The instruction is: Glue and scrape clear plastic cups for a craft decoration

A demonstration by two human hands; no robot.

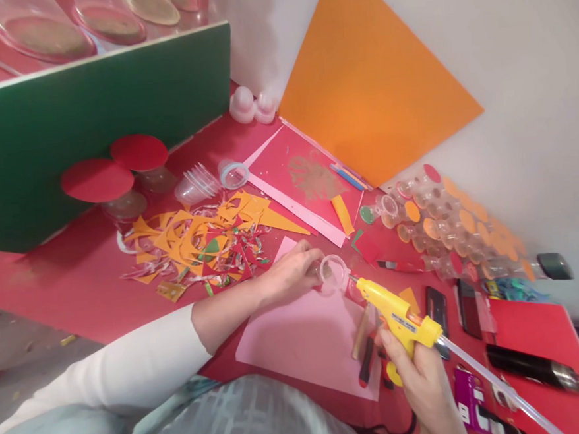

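Note:
My left hand [300, 269] has its fingers closed round a small clear plastic cup [333, 267], tilted so that its round rim faces right. In my right hand [420, 380] is a yellow hot glue gun [392, 309], a long clear glue stick [499, 381] running out of its back end. The gun's metal nozzle points left and sits close by the cup's rim; whether the two touch I cannot tell. Beneath them lies a pink paper sheet [298, 342] on the red table.
Orange, red and green paper scraps [192, 240] lie piled at left. Red-topped cups [97, 181] and stacked clear cups [198, 184] stand behind. Several cups with coloured discs [448, 219] fill the right back, below an orange sheet [374, 79]. Phones [437, 312] lie at right.

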